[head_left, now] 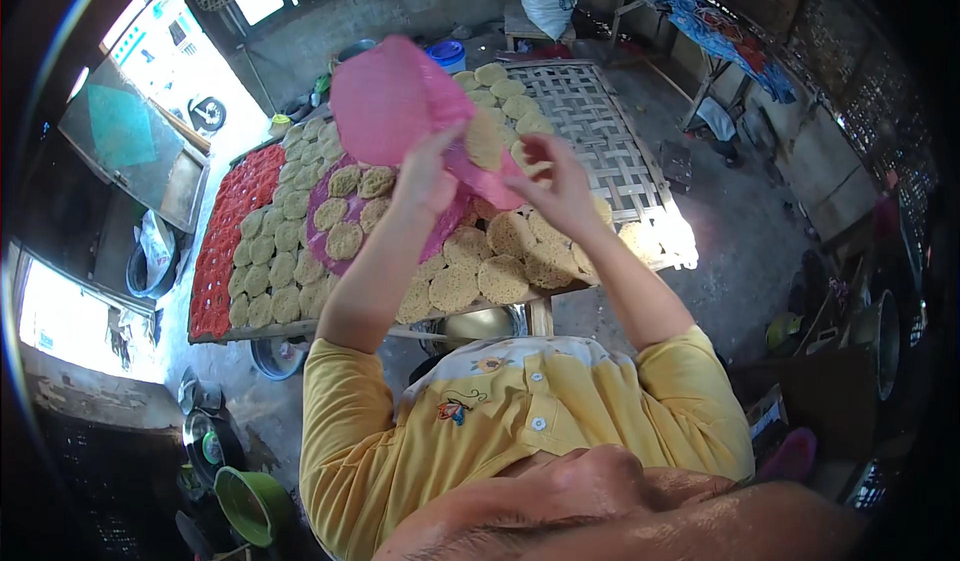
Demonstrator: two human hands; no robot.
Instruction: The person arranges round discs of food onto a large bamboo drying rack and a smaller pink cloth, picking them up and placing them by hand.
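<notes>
So, biggest thing first: keep your big woven bamboo rack [570,101] within easy reach. Mine has a block of flat red lacy pieces [248,186] at the left end, rows of round tan crumbly-looking discs [502,279] along the near side, and bare weave at the far right.

Next, the floppy bright pink sheet [380,96]. I'm holding it up above the rack, and I'd keep it supported so it doesn't flop onto the discs below. A round magenta mat [440,229] lies under it on the rack with more discs on top, so mind that one too.

Hands: my left hand [428,179] has its fingers closed on the sheet's lower edge, a bit blurred. My right hand [560,186] is just beside it, fingers curled, thumb apart from them; can't tell if it's touching anything.

Smallest: the single tan disc [484,141] on the sheet between my hands. Looks fragile, so I'd bend the sheet away from it and peel slowly from the rim.
</notes>
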